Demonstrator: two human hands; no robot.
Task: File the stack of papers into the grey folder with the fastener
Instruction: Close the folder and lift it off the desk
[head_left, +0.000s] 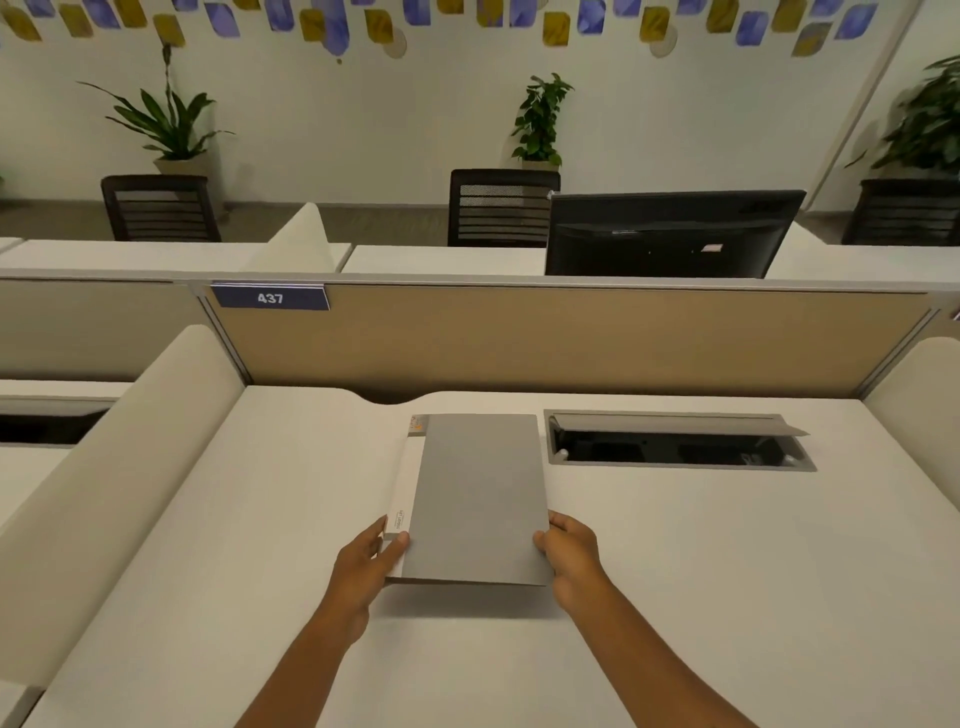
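The closed folder (480, 499) lies on the tabletop (727, 561), gripped between left hand (366, 564) and right hand (571, 558) at its near corners.

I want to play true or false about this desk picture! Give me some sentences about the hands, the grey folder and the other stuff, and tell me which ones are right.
1. Both hands hold the grey folder. True: the left hand grips its near left corner and the right hand its near right edge.
2. The folder lies wide open. False: its grey cover is shut.
3. A white strip shows along the folder's left side. True.
4. The blue sign on the divider says 512. False: it says 437.
5. The open cable box in the desk is left of the folder. False: it is to its right.
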